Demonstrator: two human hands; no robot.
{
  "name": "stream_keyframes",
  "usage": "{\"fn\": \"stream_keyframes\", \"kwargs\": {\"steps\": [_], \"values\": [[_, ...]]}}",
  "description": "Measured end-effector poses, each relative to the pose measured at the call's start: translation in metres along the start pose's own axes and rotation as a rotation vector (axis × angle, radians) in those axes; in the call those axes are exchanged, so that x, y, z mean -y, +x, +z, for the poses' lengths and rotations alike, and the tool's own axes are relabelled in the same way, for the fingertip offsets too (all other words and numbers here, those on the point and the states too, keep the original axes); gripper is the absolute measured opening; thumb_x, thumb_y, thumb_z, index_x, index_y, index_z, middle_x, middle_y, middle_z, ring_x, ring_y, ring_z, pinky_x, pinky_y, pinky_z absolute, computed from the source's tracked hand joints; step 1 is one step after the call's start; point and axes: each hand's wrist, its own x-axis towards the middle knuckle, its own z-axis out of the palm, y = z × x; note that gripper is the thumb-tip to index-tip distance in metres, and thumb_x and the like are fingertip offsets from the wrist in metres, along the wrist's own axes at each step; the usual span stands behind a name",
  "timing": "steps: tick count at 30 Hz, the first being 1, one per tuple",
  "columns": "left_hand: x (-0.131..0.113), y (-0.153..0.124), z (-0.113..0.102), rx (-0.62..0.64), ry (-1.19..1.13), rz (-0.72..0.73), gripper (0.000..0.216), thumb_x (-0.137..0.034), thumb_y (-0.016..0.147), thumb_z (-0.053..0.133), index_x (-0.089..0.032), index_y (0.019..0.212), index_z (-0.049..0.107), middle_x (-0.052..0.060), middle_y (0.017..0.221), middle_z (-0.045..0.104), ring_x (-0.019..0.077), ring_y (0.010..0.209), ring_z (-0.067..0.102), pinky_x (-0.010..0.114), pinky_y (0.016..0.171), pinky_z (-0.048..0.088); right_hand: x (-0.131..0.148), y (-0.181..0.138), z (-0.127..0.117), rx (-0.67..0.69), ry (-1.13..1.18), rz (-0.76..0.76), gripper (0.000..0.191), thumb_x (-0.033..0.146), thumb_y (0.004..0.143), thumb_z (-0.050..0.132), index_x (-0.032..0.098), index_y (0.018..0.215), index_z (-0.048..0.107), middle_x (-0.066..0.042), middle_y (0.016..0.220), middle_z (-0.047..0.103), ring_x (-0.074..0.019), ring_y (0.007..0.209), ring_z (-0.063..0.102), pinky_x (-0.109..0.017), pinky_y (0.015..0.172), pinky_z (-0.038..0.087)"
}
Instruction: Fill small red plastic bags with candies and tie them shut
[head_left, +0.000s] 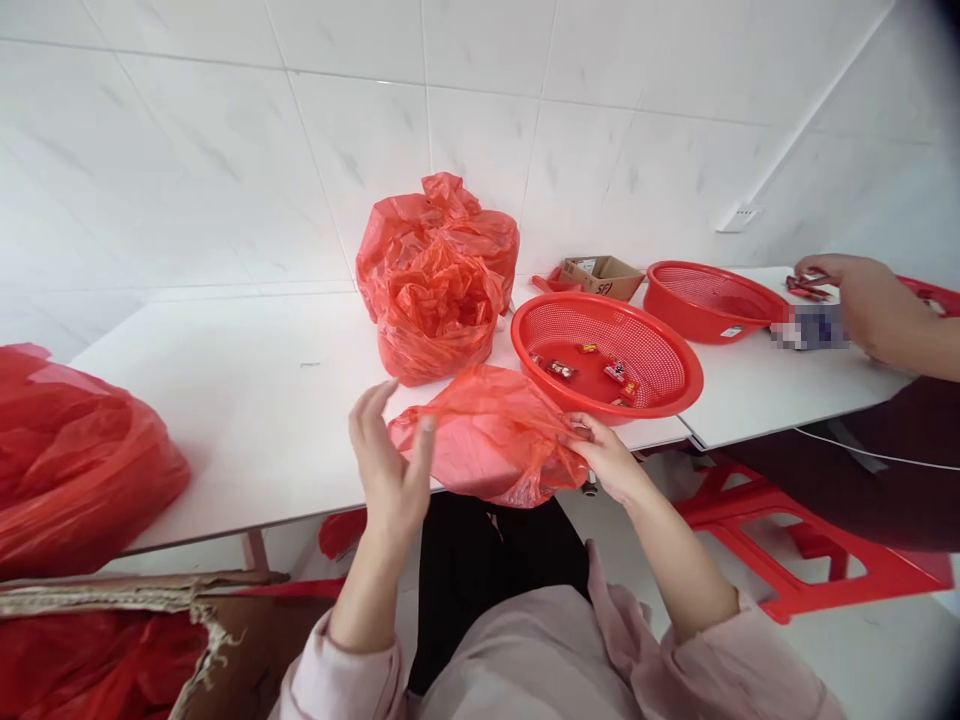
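Observation:
A thin red plastic bag [487, 435] is stretched between my two hands at the front edge of the white table [247, 400]. My left hand [388, 465] pinches its left edge with thumb and fingertip, the other fingers raised. My right hand [607, 458] is closed on the bag's right edge, just below a red mesh basket [652, 345] that holds several small wrapped sweets [559, 369]. A large stuffed red bag [439, 275] stands upright behind the one I hold.
A second red basket [705, 295] and a small cardboard box [604, 275] sit at the back right. Another person's hand [862, 300] rests on the table at the far right. A full red bag [67, 460] and a torn carton [150, 625] are at left; a red stool [787, 550] stands at right.

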Motion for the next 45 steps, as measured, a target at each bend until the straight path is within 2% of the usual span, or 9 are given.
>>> {"fn": "stream_keyframes", "kwargs": {"steps": [4, 9, 13, 16, 22, 28, 32, 40, 45], "values": [[0.011, -0.014, 0.012, 0.282, 0.416, 0.228, 0.059, -0.037, 0.079, 0.073, -0.028, 0.133, 0.055, 0.014, 0.152, 0.037, 0.038, 0.141, 0.03, 0.057, 0.114, 0.024, 0.025, 0.004, 0.019, 0.065, 0.119, 0.013, 0.034, 0.035, 0.076, 0.063, 0.02, 0.106, 0.057, -0.008, 0.113, 0.069, -0.0221, 0.101, 0.068, -0.034, 0.086, 0.054], [0.053, -0.006, 0.023, 0.335, 0.378, -0.134, 0.06, -0.013, 0.078, 0.06, -0.028, 0.136, 0.056, 0.012, 0.15, 0.044, 0.0385, 0.143, 0.028, 0.058, 0.113, 0.023, 0.046, 0.013, 0.008, 0.394, 0.112, 0.014, 0.034, 0.026, 0.074, 0.065, 0.019, 0.107, 0.059, -0.005, 0.11, 0.07, -0.0217, 0.098, 0.067, -0.031, 0.081, 0.052], [0.038, 0.001, 0.012, 0.615, 0.142, -0.27, 0.059, -0.01, 0.077, 0.057, -0.031, 0.132, 0.058, 0.004, 0.096, 0.07, 0.0242, 0.09, 0.067, 0.037, 0.085, 0.052, 0.043, 0.018, -0.018, 0.428, -0.169, -0.058, 0.026, 0.025, 0.076, 0.063, 0.018, 0.102, 0.061, -0.004, 0.106, 0.069, -0.0216, 0.098, 0.065, -0.032, 0.084, 0.049], [0.022, 0.003, -0.011, 0.82, -0.142, -0.475, 0.061, -0.023, 0.085, 0.059, -0.035, 0.143, 0.045, 0.003, 0.097, 0.066, 0.0188, 0.078, 0.065, 0.029, 0.071, 0.052, 0.031, 0.019, -0.035, 0.435, -0.415, -0.039, 0.023, 0.019, 0.077, 0.059, 0.02, 0.1, 0.062, -0.002, 0.094, 0.07, -0.0193, 0.086, 0.065, -0.029, 0.075, 0.048], [0.029, 0.027, -0.031, 1.141, -0.127, -0.515, 0.029, -0.038, 0.093, 0.052, -0.025, 0.086, 0.077, 0.004, 0.081, 0.066, 0.0178, 0.072, 0.06, 0.026, 0.07, 0.049, 0.016, 0.018, -0.053, 0.396, -0.593, 0.053, 0.032, 0.016, 0.078, 0.058, 0.023, 0.109, 0.064, -0.004, 0.095, 0.07, -0.0205, 0.085, 0.066, -0.03, 0.074, 0.049], [0.029, 0.04, 0.003, 0.941, 0.298, -0.435, 0.034, -0.047, 0.087, 0.058, -0.032, 0.115, 0.072, 0.006, 0.124, 0.066, 0.0276, 0.11, 0.063, 0.037, 0.097, 0.05, 0.077, 0.009, -0.092, 0.657, -0.485, -0.113, 0.04, 0.038, 0.086, 0.065, 0.033, 0.126, 0.061, -0.003, 0.123, 0.066, -0.0208, 0.106, 0.064, -0.031, 0.088, 0.051], [0.022, 0.042, 0.018, 0.817, 0.463, -0.301, 0.04, -0.051, 0.087, 0.056, -0.037, 0.123, 0.067, 0.002, 0.154, 0.042, 0.0311, 0.132, 0.051, 0.046, 0.11, 0.041, 0.105, 0.067, -0.104, 0.451, -0.641, -0.258, 0.027, 0.039, 0.096, 0.052, 0.027, 0.118, 0.063, -0.003, 0.105, 0.069, -0.0154, 0.087, 0.065, -0.028, 0.08, 0.051], [0.003, 0.034, 0.014, 0.858, 0.271, -0.384, 0.04, -0.046, 0.094, 0.047, -0.038, 0.131, 0.061, -0.001, 0.148, 0.051, 0.0267, 0.137, 0.046, 0.044, 0.117, 0.031, 0.026, 0.189, -0.059, 0.61, -1.352, -0.454, 0.071, 0.054, 0.089, 0.059, 0.036, 0.152, 0.032, -0.014, 0.16, 0.019, -0.0413, 0.13, 0.043, -0.047, 0.09, 0.048], [0.004, 0.03, 0.012, 0.79, 0.06, -0.629, 0.043, -0.05, 0.091, 0.052, -0.034, 0.13, 0.062, 0.001, 0.147, 0.052, 0.0297, 0.138, 0.044, 0.045, 0.119, 0.026, 0.005, 0.197, -0.055, 0.616, -1.368, -0.472, 0.045, 0.042, 0.101, 0.035, 0.026, 0.14, 0.05, -0.019, 0.14, 0.045, -0.0363, 0.121, 0.049, -0.045, 0.089, 0.045]]}}
